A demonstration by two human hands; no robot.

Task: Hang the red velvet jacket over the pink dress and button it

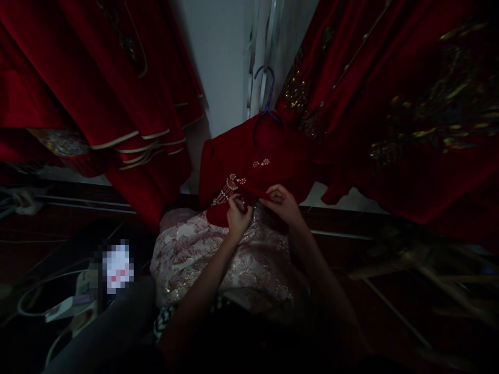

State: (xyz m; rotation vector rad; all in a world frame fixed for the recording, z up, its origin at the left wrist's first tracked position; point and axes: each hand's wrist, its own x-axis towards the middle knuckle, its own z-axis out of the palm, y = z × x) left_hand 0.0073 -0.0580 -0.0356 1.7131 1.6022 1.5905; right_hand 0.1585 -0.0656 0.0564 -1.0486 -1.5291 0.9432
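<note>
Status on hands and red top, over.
Left hand at red top, lower front, grip unclear. Right hand pinching its edge. Purple hanger at neckline, clear of both hands. Light dim.

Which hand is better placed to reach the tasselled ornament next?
Likely the left: the left hand sits just below the tasselled ornament, while the right hand is farther off, at the red garment.

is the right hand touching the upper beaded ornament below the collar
Apart. The head view shows a stretch of the red garment between the right hand and the upper beaded ornament.
</note>
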